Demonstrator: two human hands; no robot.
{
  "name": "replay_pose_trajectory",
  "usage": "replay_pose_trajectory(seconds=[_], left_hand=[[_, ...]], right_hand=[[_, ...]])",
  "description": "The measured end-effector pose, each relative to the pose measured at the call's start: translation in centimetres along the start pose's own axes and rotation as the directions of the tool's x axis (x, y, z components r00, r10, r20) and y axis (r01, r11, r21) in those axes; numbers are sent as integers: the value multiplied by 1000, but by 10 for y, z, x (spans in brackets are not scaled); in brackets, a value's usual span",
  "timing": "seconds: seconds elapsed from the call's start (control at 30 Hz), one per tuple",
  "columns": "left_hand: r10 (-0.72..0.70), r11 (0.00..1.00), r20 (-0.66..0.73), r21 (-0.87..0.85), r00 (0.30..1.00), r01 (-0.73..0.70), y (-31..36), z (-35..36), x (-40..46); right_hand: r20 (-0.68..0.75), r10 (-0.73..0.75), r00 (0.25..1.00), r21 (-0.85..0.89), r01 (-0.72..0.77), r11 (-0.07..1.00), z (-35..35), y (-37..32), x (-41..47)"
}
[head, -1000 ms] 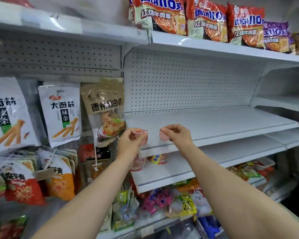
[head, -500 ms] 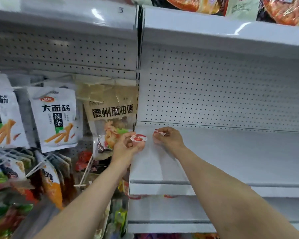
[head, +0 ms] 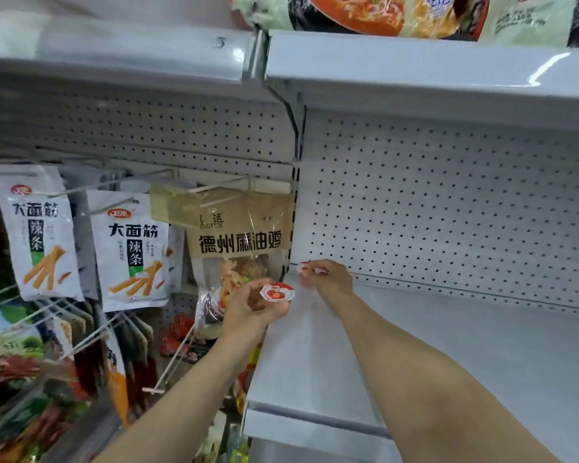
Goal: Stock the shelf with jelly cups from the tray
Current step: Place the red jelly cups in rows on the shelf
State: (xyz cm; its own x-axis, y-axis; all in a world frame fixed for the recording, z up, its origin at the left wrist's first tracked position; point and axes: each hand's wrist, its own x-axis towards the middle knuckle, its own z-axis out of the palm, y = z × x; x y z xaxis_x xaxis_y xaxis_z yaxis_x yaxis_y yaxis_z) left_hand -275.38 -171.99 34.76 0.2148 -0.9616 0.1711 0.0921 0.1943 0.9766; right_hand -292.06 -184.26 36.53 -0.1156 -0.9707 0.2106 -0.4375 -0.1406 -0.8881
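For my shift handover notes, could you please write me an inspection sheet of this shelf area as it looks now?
Surface: white shelf with pegboard back, bare where visible.
Job's things: one jelly cup in the left hand; a second jelly cup at the shelf's back left corner, in the right hand. Tray not in view.
Clutter: nothing seen on this shelf.
Grippers: both hands hold cups.
Cables: nothing seen.
Surroundings: hanging snack bags at left; noodle packs above.

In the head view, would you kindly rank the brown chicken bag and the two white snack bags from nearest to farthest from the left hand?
1. Brown chicken bag, just behind the left hand.
2. Right white bag, further left.
3. Left white bag, leftmost.
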Motion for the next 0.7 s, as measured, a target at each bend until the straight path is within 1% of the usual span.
replay_pose_trajectory(seconds=[0.07,0.17,0.23,0.27,0.3,0.33,0.37,0.4,0.43,0.5,0.57,0.7], left_hand=[[18,1000,-2,15,1000,-18,4,2,-1],[35,999,2,19,999,-35,11,6,1],[37,999,3,23,999,-37,16,11,5],[37,999,-2,33,999,-37,19,14,7],[36,999,-10,41,999,-36,21,18,8],[32,999,-21,27,999,-31,22,22,11],[19,1000,-25,-12,999,-19,24,27,12],[5,998,-25,-59,1000,-7,26,34,12],[-1,996,-28,-90,1000,-1,30,39,13],[-18,990,-29,-140,999,13,34,48,17],[-22,988,-19,-156,1000,18,35,55,23],[11,991,25,-134,1000,-7,39,68,28]], right_hand=[[7,21,1000,-13,-21,1000,3,0,3],[13,5,1000,-93,-4,996,-1,-8,3],[-41,-40,998,-69,37,997,-14,-20,-3],[-46,-64,997,-34,63,997,-22,-27,-6],[-12,-74,997,46,75,996,-30,-35,-11],[67,-65,996,166,53,985,-38,-43,-17],[179,-48,983,285,-5,959,-46,-50,-24],[298,-48,953,378,-71,923,-55,-56,-32],[393,-58,918,419,-123,900,-63,-59,-38],[512,-70,856,405,-168,899,-80,-60,-46],[542,-74,837,392,-174,903,-90,-57,-47],[520,-68,851,394,-169,903,-99,-51,-40]])
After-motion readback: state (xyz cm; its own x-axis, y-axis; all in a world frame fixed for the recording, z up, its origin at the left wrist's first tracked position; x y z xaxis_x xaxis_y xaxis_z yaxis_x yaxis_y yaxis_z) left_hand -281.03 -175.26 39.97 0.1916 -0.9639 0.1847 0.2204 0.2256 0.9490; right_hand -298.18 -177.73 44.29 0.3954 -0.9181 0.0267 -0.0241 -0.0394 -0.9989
